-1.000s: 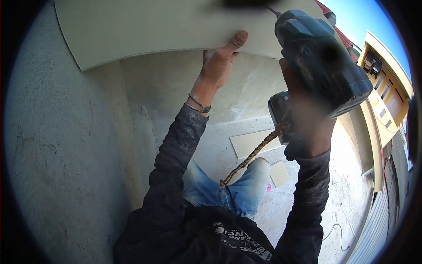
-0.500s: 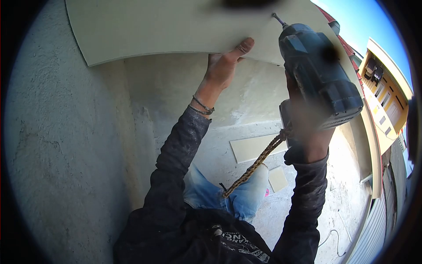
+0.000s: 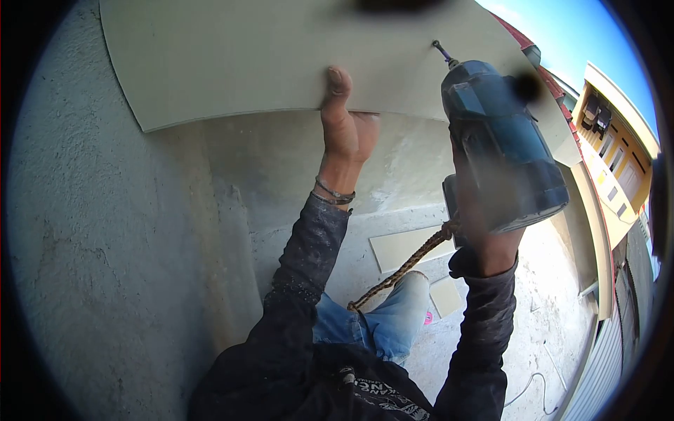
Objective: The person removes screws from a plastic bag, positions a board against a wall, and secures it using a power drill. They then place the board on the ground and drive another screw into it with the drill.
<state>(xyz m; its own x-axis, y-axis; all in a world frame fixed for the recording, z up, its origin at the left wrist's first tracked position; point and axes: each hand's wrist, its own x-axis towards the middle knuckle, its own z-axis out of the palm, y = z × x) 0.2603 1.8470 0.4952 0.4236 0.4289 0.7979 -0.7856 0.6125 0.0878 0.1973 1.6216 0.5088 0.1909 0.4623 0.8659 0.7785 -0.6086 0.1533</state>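
Note:
A large pale board (image 3: 232, 63) spans the top of the view. My left hand (image 3: 346, 123) grips its lower edge, the thumb on the near face and the other fingers hidden behind it. My right hand (image 3: 484, 203) is wrapped round the handle of a dark cordless drill (image 3: 498, 133), partly blurred by a smudge. The drill's bit (image 3: 442, 50) points up and left, with its tip at the board's face. A braided rope (image 3: 404, 270) runs from the drill's base down to my waist.
A rough grey wall (image 3: 91, 231) rises on the left. Pale board offcuts (image 3: 404, 247) lie on the floor near my legs. A thin wire (image 3: 537, 393) curls at lower right. Beyond the ledge on the right are corrugated roofing (image 3: 597, 379) and a yellow building (image 3: 611, 140).
My left hand has shifted left along the board's edge, its thumb now pointing up. The board's lower edge appears lower in view. The drill has moved slightly left and down.

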